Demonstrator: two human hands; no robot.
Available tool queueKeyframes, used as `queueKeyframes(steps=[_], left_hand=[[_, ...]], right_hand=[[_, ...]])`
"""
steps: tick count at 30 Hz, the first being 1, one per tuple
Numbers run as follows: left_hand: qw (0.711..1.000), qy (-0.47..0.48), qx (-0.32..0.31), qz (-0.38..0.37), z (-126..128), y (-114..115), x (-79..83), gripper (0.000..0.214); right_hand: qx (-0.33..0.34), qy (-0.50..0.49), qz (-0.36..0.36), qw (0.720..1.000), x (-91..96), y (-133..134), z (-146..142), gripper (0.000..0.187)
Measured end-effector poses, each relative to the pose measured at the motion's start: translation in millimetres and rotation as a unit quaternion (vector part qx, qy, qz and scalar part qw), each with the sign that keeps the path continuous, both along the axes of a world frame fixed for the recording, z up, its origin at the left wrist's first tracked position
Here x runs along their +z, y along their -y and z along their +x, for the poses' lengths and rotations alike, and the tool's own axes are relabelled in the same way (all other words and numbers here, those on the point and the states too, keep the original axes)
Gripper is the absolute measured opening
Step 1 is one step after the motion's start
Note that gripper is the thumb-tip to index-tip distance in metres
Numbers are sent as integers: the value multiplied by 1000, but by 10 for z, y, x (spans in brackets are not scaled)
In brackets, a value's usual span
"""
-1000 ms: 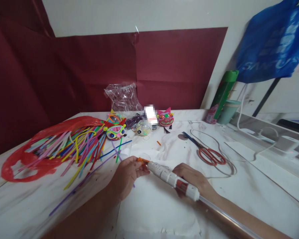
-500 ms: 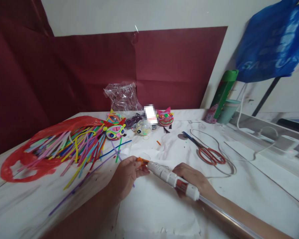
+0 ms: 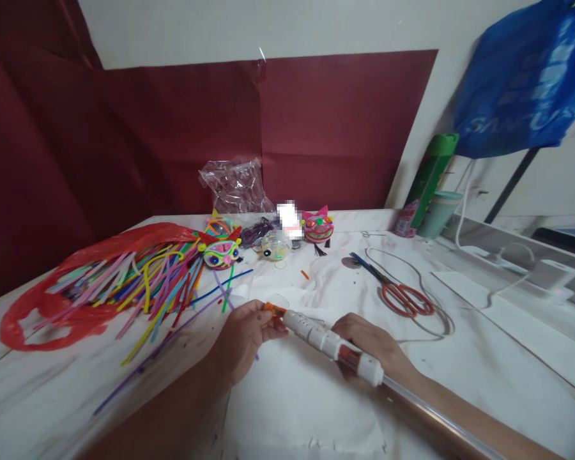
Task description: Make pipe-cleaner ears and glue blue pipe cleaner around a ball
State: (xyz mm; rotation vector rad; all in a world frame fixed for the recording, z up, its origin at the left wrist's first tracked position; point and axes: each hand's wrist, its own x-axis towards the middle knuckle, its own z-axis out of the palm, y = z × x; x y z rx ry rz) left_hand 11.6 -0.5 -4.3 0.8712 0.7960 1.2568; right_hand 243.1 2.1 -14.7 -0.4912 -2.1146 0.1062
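"Hardly anything has moved since a second ago: both hands and the glue gun (image 3: 323,338) keep their places."

"Taking the white sheet (image 3: 306,402) as landmark, what comes first on the left?"

"Coloured fuzzy stems (image 3: 124,281), well left of it, fanned out of a red bag (image 3: 138,236)."

"Next?"

"Left hand (image 3: 244,335), over the sheet's left edge. Its thumb and forefinger pinch a small orange piece (image 3: 269,307) at the gun's nozzle, and the other fingers curl below. That forearm slants up from the lower left."

"Which way does the gun point?"

"Above the sheet, nozzle toward the far left, its long axis slanting back to the near right. A clear glue stick (image 3: 441,413) carries on that line from the rear end."

"How is the right hand (image 3: 371,345) posed?"

"Over the sheet's right side, back upward, fingers curled round the gun. Their tips are hidden, so I can't tell how they press. Its forearm enters from the lower right."

"Anything further right?"

"Scissors (image 3: 381,280), beyond the sheet's right side, blades aimed away and leftward."
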Motion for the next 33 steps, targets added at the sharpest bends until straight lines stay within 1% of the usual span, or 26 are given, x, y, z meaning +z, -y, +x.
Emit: queueKeyframes(steps=[5,11,17,23,28,30,31,33], left_hand=[[1000,-6,0,-5,5,0,-1,14],[1000,-5,2,-3,6,4,12,12],[1000,-8,1,-7,8,9,33,12],[1000,-6,-2,-4,-9,8,1,11],[1000,-5,-3,0,-20,-4,-16,11],[1000,-4,-3,-2,-19,-12,-21,12],[1000,-3,-3,-5,-17,-16,-23,13],[1000,-5,-3,-8,-10,-21,-29,16]], right_hand=[[3,5,-12,1000,-26,-10,13,14],[-8,-9,-18,1000,-81,-13,12,13],[-14,-8,-21,1000,-59,-4,0,13],[-14,-16,-18,1000,-57,-8,-5,13],[-20,-17,-12,1000,-12,21,-33,17],[-23,-28,-34,999,15,50,-29,16],[-31,-36,-65,997,30,67,-18,13],[-59,-50,-160,984,57,92,25,5]])
